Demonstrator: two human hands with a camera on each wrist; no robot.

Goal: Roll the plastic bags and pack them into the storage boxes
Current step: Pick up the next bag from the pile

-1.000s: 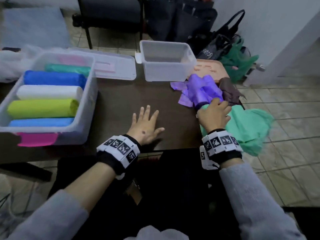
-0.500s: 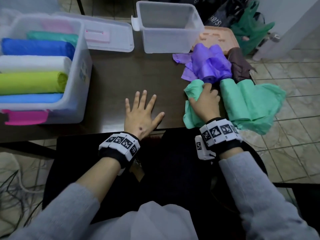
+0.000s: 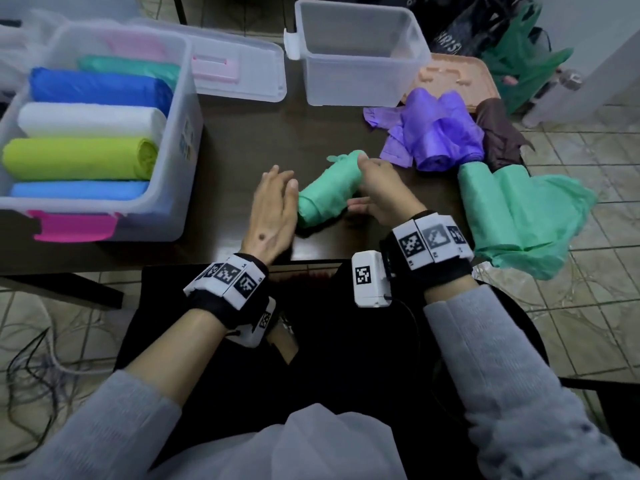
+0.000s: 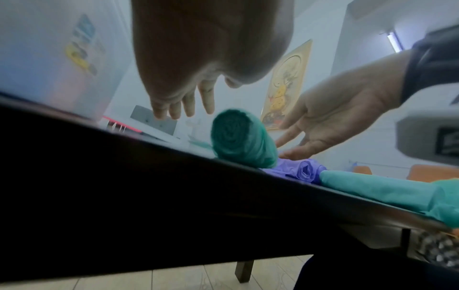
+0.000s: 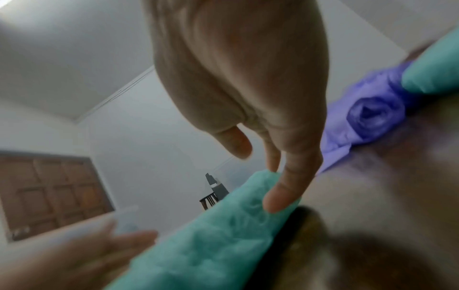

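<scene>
A small rolled green bag (image 3: 323, 190) lies slantwise on the dark table (image 3: 242, 140), between my hands. My left hand (image 3: 277, 199) stands on edge with straight fingers just at the roll's near left end (image 4: 238, 137). My right hand (image 3: 374, 188) is open, its straight fingers touching the roll's right side and far end (image 5: 211, 235). The large clear storage box (image 3: 173, 188) at the left holds several coloured rolls. A smaller clear box (image 3: 360, 81) stands empty at the back.
Loose purple bags (image 3: 440, 136), a brown bag (image 3: 498, 136) and a big loosely rolled green bag (image 3: 519, 216) lie at the table's right edge. A clear lid (image 3: 242, 74) lies behind the large box, a peach lid (image 3: 460, 74) behind the purple bags.
My right hand has brought a small green roll from the right pile to the table's middle. My left hand lifted off the table and turned on edge beside the roll's end.
</scene>
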